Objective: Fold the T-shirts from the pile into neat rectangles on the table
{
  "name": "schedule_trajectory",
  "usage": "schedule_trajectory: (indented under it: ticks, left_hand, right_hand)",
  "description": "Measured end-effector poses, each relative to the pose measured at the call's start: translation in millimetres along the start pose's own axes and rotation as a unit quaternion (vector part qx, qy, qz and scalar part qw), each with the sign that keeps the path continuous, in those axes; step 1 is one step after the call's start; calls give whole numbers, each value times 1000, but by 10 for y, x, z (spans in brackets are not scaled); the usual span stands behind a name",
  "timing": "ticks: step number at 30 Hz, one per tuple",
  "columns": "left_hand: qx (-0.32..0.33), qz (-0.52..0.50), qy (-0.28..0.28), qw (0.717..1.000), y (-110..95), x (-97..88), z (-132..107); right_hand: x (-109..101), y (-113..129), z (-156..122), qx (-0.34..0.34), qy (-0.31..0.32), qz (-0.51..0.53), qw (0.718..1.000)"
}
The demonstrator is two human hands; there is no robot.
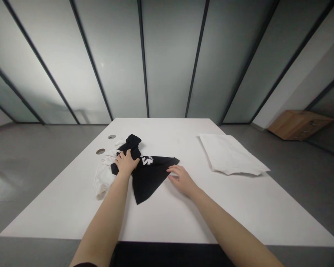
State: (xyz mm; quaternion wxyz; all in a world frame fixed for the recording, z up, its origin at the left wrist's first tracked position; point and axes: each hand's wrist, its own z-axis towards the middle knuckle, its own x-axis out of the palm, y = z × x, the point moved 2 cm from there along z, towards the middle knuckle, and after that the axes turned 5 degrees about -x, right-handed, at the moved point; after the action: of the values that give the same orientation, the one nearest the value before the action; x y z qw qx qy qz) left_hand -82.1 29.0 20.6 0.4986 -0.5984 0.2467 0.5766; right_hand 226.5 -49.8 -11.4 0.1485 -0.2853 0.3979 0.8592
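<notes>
A black garment with a white print (153, 174) lies on the white table, bunched on its left and spread flat into a pointed shape on its right. Its exact kind cannot be made out. My left hand (126, 163) rests on the bunched part, fingers spread and thumb out to the right. At the right edge of the garment is my right hand (183, 180), its fingers apart and fingertips at or just touching the fabric. Crumpled white cloth (102, 176) lies beside and partly under the black garment, partly hidden by my left hand and forearm.
A flat white sheet-like piece (231, 155), cloth or bag, lies on the right of the white table (161, 226). Two round holes pierce the tabletop at far left, one a cable hole (100, 151). Frosted glass panels stand behind; a wooden cabinet (297, 124) is at the right.
</notes>
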Motion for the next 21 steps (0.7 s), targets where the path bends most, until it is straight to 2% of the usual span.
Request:
schedule_trajectory:
  ticks: [10, 13, 16, 19, 21]
  left_hand:
    - [10, -11, -19, 1000, 16, -36, -50]
    - [25, -27, -19, 999, 46, -85, -3]
    - [10, -72, -25, 997, 166, -137, 115]
    - [-35, -166, -85, 982, 394, -192, 277]
    - [-80, -247, -152, 953, 577, -221, 383]
  right_hand:
    - [35, 10, -25, -4, 1, -2, 1000]
    - [30, -6, -30, -8, -1, -6, 1000]
    - [-23, -60, -23, -6, -12, -11, 1000]
    - [-145, -150, -10, 14, -36, -25, 999]
    - [-258, -214, -1, 34, -63, -31, 997]
